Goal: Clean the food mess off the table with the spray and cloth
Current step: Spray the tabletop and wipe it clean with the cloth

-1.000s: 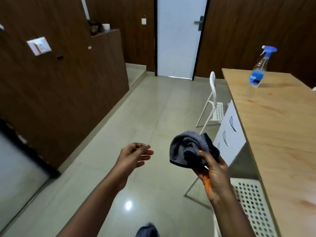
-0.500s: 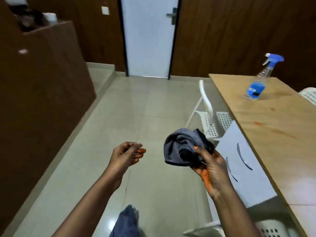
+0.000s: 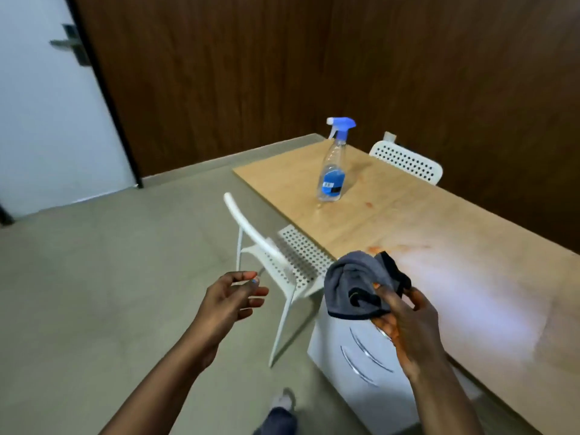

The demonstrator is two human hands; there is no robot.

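Note:
My right hand point(image 3: 405, 321) grips a bunched grey cloth point(image 3: 354, 284) with a dark edge, held in the air just off the near edge of the wooden table point(image 3: 470, 246). A clear spray bottle point(image 3: 333, 164) with a blue trigger head and blue label stands upright near the table's far end. Orange-red food smears point(image 3: 398, 247) streak the tabletop between the bottle and the cloth. My left hand point(image 3: 233, 298) hovers over the floor to the left, fingers loosely curled, holding nothing.
A white perforated chair point(image 3: 276, 259) stands at the table's left side, a second white chair point(image 3: 408, 161) behind the far side. A white drawer unit point(image 3: 361, 365) sits under the table. A white door point(image 3: 47, 105) and brown panelled walls are behind.
The view has swung to the right and closer to the table, so the bottle and smears now sit near the centre. Both hands keep their pose, the right one still holding the cloth.

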